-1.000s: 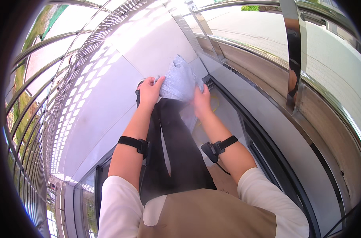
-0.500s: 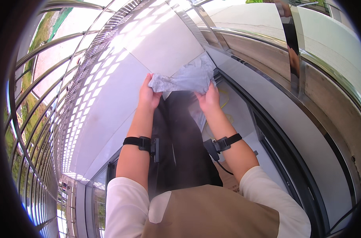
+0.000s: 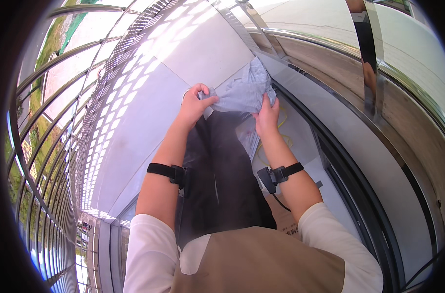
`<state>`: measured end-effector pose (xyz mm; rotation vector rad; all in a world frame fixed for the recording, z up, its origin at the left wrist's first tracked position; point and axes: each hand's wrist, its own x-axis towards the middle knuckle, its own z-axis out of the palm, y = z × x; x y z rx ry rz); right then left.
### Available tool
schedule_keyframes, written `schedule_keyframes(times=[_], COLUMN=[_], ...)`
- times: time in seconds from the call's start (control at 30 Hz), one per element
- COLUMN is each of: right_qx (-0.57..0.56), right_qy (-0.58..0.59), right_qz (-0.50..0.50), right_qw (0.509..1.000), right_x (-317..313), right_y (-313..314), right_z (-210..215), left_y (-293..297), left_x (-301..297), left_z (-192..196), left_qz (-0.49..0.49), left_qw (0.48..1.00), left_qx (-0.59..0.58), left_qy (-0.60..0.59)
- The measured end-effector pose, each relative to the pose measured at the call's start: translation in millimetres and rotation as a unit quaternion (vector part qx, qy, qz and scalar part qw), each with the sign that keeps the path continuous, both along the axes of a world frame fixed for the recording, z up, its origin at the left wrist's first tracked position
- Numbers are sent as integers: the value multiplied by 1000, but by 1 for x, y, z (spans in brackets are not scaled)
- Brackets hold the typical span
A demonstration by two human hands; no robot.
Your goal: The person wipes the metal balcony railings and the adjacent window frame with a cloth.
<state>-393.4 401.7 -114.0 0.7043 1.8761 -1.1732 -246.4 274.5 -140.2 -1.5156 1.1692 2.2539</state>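
Observation:
A crumpled light grey-blue cloth (image 3: 244,93) is stretched between my two hands, over the pale floor tiles beyond my knees. My left hand (image 3: 195,103) pinches its left end between thumb and fingers. On the other side my right hand (image 3: 267,115) grips the lower right part, with the thumb on the near face and the fingers partly hidden behind the cloth. The cloth's far right corner is bunched up and rises above my right hand.
Metal railings (image 3: 44,161) curve along the left. A dark sliding-door track (image 3: 339,141) runs down the right beside a low wall. A yellow cord (image 3: 284,141) and a cardboard box (image 3: 286,222) lie right of my dark trousers (image 3: 222,180). Straps with small devices circle both forearms.
My left hand has changed from holding the cloth's edge with an upright thumb to pinching its gathered end. My right hand and the cloth have shifted slightly right.

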Motion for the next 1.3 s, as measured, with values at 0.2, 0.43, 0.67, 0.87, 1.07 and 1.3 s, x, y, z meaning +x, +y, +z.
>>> schedule_keyframes(times=[0.2, 0.43, 0.67, 0.87, 1.07, 1.3], right_qx=[-33, -16, -74, -132, -249, -343], right_qy=[7, 11, -20, -97, -128, -211], right_qz=[6, -20, -82, -161, 46, -180], right_qw=[999, 1000, 994, 973, 959, 897], right_x=[-3, -5, -8, -8, -1, -11], right_y=[6, -12, -10, 3, 31, 9], right_z=[-12, -2, -11, -25, -45, -42], left_y=[-12, -11, -12, -4, 25, 31], left_x=[-5, -7, -12, -30, -21, -17], left_z=[5, 14, 37, 105, 113, 97], left_qz=[-30, 174, 224, -187, -304, -216], left_qw=[999, 982, 970, 785, 721, 831], left_qx=[27, -27, -24, -556, -542, -455], left_qy=[20, 64, 92, 201, 308, 237])
